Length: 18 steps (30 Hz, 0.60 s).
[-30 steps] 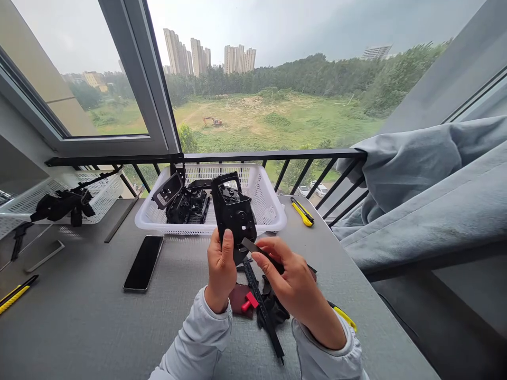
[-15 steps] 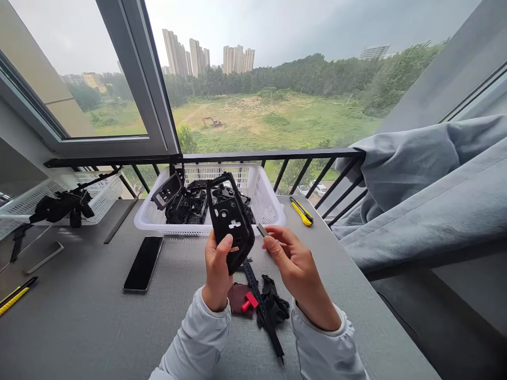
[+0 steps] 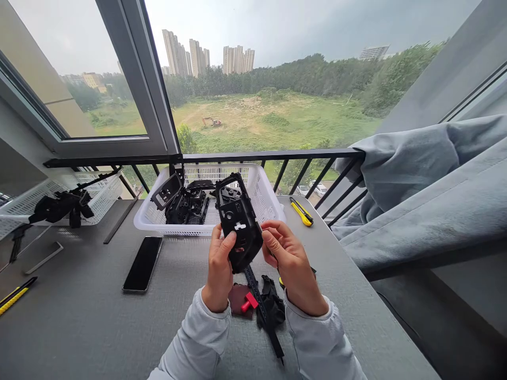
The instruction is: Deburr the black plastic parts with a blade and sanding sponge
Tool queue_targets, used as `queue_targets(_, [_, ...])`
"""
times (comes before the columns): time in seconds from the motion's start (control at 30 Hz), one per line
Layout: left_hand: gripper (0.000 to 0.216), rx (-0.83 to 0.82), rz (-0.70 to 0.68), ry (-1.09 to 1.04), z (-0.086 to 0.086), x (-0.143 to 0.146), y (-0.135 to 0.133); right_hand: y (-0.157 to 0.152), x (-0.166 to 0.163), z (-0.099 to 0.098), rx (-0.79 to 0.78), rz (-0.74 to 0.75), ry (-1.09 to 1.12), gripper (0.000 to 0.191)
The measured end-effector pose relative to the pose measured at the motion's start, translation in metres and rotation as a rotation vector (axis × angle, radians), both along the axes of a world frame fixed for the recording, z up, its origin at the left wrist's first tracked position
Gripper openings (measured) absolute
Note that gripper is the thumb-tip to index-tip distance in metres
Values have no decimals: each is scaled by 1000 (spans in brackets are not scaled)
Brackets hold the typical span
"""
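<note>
My left hand [image 3: 219,266] grips a black plastic housing [image 3: 241,229] by its lower left edge, thumb on its face. The housing is tilted, with a large opening at its upper end and small cutouts below. My right hand [image 3: 293,264] is closed, its fingertips at the housing's right edge. The flat grey metal strip seen in those fingers earlier is now hidden by the fingers and the housing. A bit of something yellow [image 3: 281,283] shows beside the right wrist; its kind is unclear. Under the hands lie a black caliper [image 3: 271,332], black gloves [image 3: 273,303] and a red tool [image 3: 249,302].
A white basket [image 3: 148,224] holding several black plastic parts stands against the railing. The phone [image 3: 143,264] lies to the left, and a yellow utility knife [image 3: 301,211] to the right. Another white basket [image 3: 111,190] and a yellow-black cutter [image 3: 16,295] are farther left.
The housing has shifted slightly right and turned a little. My right hand has moved left, its fingertips now at the housing's edge. The grey strip has gone out of sight.
</note>
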<state>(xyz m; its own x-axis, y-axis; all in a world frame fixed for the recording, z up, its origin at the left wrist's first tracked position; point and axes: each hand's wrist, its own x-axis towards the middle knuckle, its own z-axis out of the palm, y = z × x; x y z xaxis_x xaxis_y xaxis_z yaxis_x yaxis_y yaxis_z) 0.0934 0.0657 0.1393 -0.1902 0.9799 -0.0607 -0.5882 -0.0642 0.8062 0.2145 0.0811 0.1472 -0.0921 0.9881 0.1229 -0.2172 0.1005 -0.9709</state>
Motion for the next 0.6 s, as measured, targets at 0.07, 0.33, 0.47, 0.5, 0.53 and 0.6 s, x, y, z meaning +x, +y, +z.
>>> queue_targets(0.07, [54,-3,12,-47,0,0,0,1,-1,-1,-6,-9,-8,37])
queue_targets(0.33, [67,35,-3,-37,2,4,-4,0,-3,-2,61,-69,-153,36])
queue_targets(0.47, [58,-12,118,9,0,5,-1,-2,0,-4,103,-133,-276,30])
queue_targets(0.5, [58,-10,144,29,-1,5,0,-4,1,-3,118,-154,-301,29])
queue_targets(0.53, [57,-2,169,49,-3,5,1,-6,2,-3,142,-175,-328,28])
queue_targets(0.6, [56,18,219,91,-6,4,2,-11,4,0,225,-190,-403,22])
